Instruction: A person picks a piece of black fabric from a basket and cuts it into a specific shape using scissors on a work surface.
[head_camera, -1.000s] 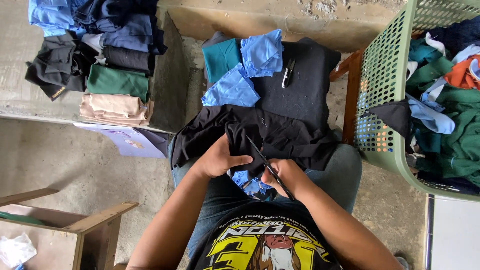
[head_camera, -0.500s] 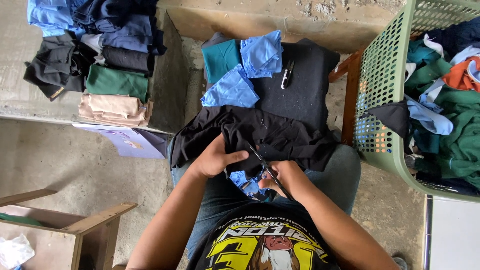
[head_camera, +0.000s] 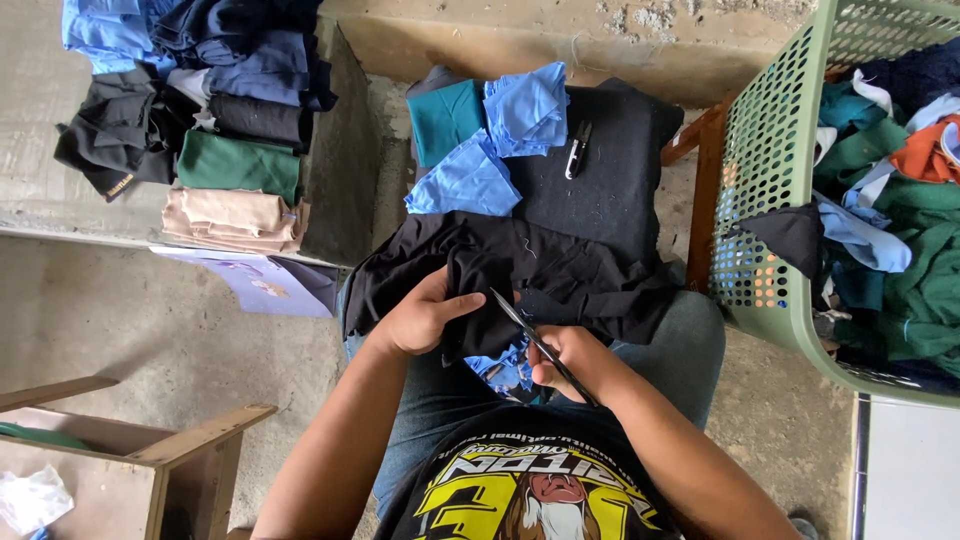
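Black cloth (head_camera: 520, 275) lies spread over the person's lap in the head view, its near edge bunched under the left hand (head_camera: 425, 318), whose fingers curl shut around a fold of it with the thumb pressed flat on top. Just to the right of those fingers, the right hand (head_camera: 565, 362) grips a pair of dark scissors (head_camera: 540, 345), fingers closed about the handles; the blades slant up and to the left, their tip touching the cloth right beside the left thumb, and whether the blades are parted cannot be told. Below and between the two hands, scraps of blue fabric (head_camera: 505, 368) sit on the jeans. Beyond the fingers, farther up the lap, lie blue pieces (head_camera: 500, 140) and a teal piece (head_camera: 447, 118) on a dark garment, with a small black thread snip (head_camera: 577, 150) beside them. Well to the left of the left hand, folded clothes (head_camera: 220, 150) are stacked on a concrete ledge. To the right of the right hand stands a green plastic basket (head_camera: 770, 180) filled with mixed garments.
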